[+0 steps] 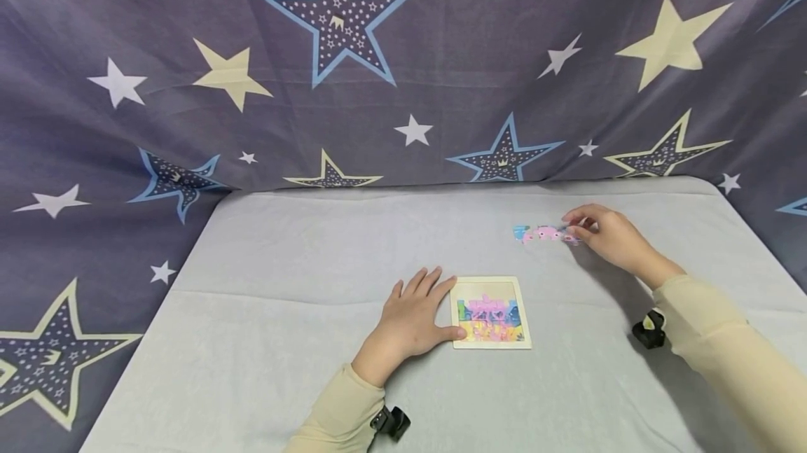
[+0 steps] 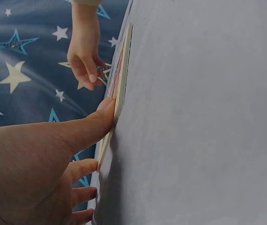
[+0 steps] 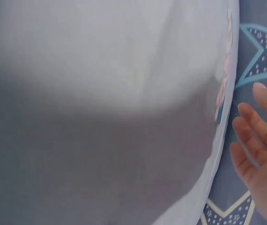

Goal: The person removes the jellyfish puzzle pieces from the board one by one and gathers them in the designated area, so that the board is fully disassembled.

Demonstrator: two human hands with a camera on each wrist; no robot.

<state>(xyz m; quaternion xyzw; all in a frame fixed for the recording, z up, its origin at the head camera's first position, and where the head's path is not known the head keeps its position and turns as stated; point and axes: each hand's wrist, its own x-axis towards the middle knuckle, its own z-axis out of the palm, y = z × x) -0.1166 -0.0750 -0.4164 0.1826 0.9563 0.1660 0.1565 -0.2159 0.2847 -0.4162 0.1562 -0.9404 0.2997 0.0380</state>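
Observation:
A square puzzle tray (image 1: pixel 492 347) with a pale rim lies on the grey cloth; pink, blue and yellow pieces (image 1: pixel 490 320) fill its lower part, and a bare strip shows along its top. My left hand (image 1: pixel 410 320) is spread at its left side. The left thumb (image 2: pixel 106 108) rests on the rim, and the index fingertip touches near the upper corner. Farther back on the right, a row of loose pink and blue puzzle pieces (image 1: pixel 545 233) lies on the cloth. Over its right end hovers my right hand (image 1: pixel 608 232), fingers loosely bent, thumb apart from them, holding nothing.
Grey cloth (image 1: pixel 302 341) covers the flat surface under both hands. Behind it hangs a dark curtain (image 1: pixel 391 40) printed with stars, meeting the far edge just beyond the loose pieces. Each wrist carries a small black camera (image 1: pixel 649 329).

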